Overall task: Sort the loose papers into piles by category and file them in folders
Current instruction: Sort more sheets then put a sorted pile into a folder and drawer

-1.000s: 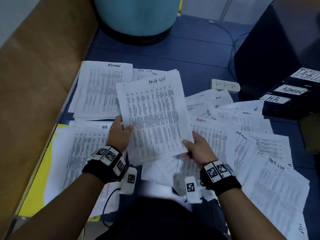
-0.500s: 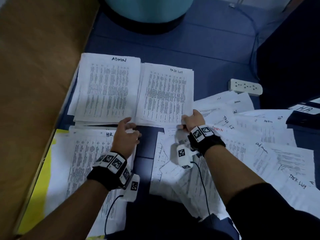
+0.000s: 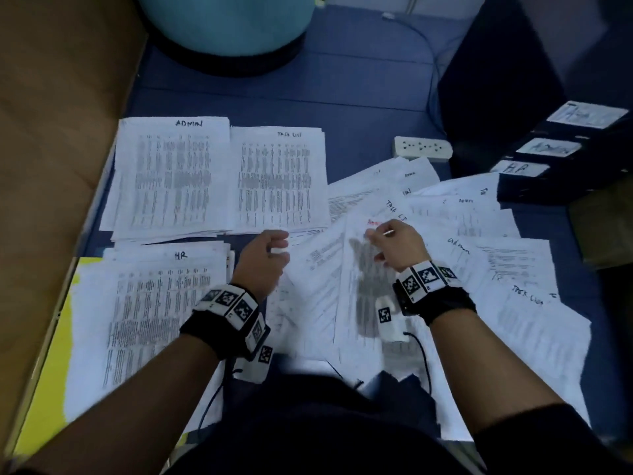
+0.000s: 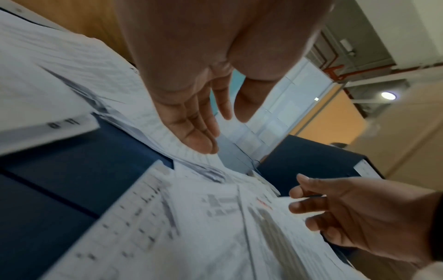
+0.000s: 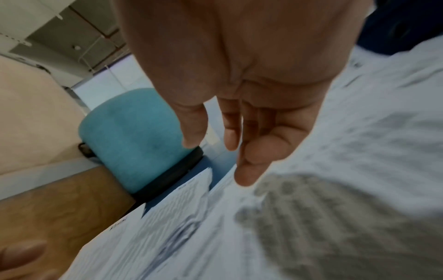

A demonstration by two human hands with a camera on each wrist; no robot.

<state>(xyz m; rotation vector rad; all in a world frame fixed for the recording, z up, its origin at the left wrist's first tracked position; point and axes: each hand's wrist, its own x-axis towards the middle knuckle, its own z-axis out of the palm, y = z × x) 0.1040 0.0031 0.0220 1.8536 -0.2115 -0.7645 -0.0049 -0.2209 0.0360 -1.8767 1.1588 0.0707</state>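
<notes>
Three sorted piles at left of frame, kept apart so categories stay readable: ADMIN pile, TASK LIST pile, HR pile. Loose papers fanned right of centre, headings exposed. Left hand loosely curled, empty; right hand relaxed, reaching for red-headed sheet. Labelled folders at right edge, waiting.

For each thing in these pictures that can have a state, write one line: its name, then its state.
ADMIN pile: stacked flat, sorted.
TASK LIST pile: stacked flat beside it.
HR pile: stacked, lying on a yellow folder.
loose papers: spread out and overlapping, unsorted.
binders: shut, labelled, stacked.
left hand: fingers loosely curled, holding nothing.
right hand: open, reaching over the loose papers.
</notes>
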